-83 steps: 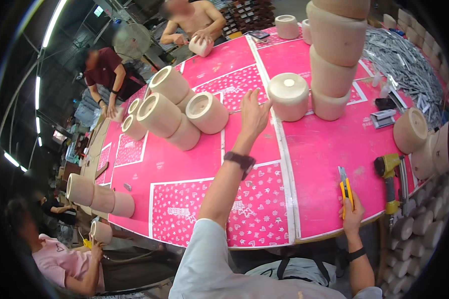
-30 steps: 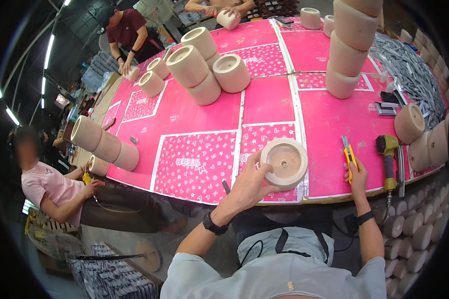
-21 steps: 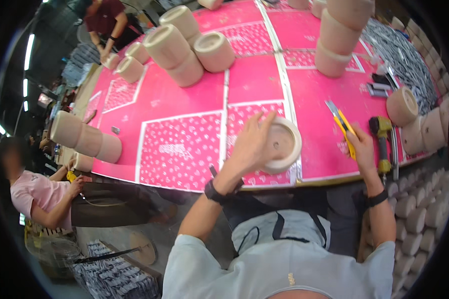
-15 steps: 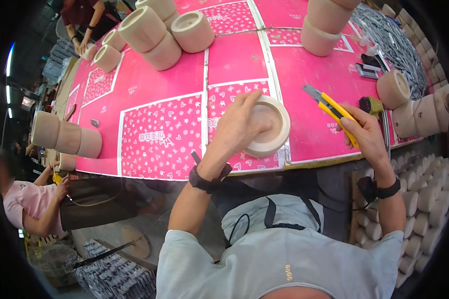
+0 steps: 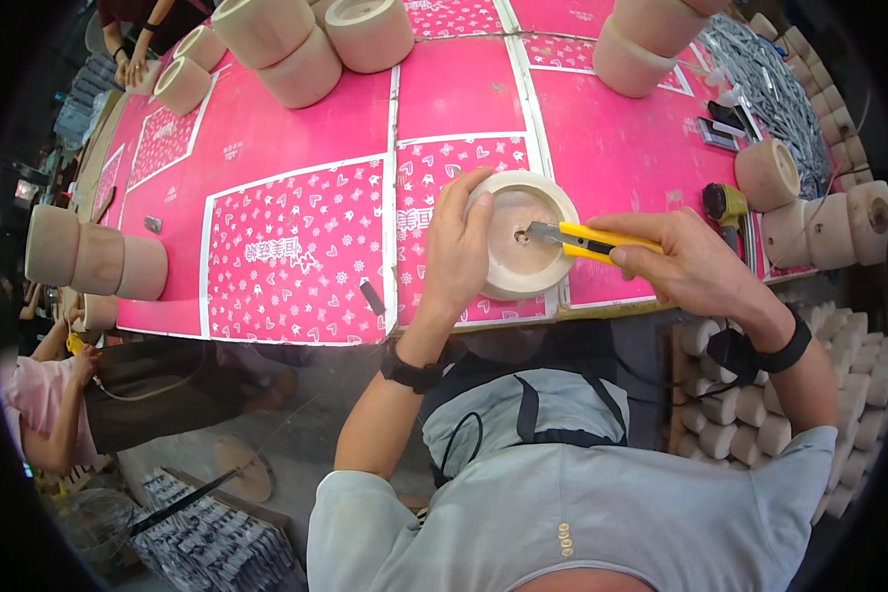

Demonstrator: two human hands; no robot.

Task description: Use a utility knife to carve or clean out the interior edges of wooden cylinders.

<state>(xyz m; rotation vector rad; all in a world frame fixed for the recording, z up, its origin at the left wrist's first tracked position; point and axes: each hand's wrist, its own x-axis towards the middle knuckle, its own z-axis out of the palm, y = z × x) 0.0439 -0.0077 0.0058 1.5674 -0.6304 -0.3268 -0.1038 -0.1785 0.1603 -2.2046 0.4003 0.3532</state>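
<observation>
A pale, round wooden piece (image 5: 546,196) with a raised rim and a hollowed face sits in front of me at the table's near edge. My left hand (image 5: 457,252) grips it on its left side, the thumb at the rim and the fingers behind. In my right hand (image 5: 671,259) is a yellow utility knife (image 5: 587,240) with its blade out. The blade reaches over the right rim into the hollow, its tip at a small rough hole in the middle.
The pink patterned table (image 5: 464,94) carries stacked wooden pieces (image 5: 99,259) at left and more (image 5: 370,35) at the back. A tape measure (image 5: 724,204), a pile of grey metal parts (image 5: 784,109) and wooden pieces (image 5: 768,175) lie right. Co-workers stand at left (image 5: 44,414) and far left (image 5: 138,39).
My right hand has brought the knife leftward and down, its blade now at the hole. My left hand has moved from inside the hollow to the piece's left side. The view has shifted slightly.
</observation>
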